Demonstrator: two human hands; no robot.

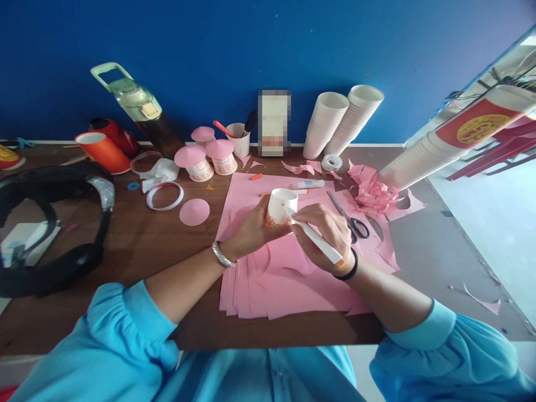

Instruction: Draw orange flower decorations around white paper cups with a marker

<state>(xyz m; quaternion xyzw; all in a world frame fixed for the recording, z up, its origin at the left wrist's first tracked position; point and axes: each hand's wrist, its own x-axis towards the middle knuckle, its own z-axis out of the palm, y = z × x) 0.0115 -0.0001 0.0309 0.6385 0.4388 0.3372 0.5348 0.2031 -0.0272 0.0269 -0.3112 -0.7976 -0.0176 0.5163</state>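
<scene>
My left hand (253, 226) is wrapped round a short white paper cup (278, 202) with orange flower drawings along its lower edge. In my right hand (329, 231) is a white marker (320, 243) with an orange end, its tip at the side of the cup. Both hands are above a stack of pink paper sheets (247, 290). An orange marker cap (255, 176) and a glue stick (309, 184) lie on the paper beyond the cup. Black-handled scissors (358, 228) rest beside my right hand, partly hidden by it.
Several decorated cups with pink cone tops (201, 170) stand at the back left, near a loose pink cone (195, 212). Stacked white cups (326, 123) stand against the blue wall. Pink scraps (372, 187) and a cup stack (431, 145) are right, a black headset-like band (98, 234) left.
</scene>
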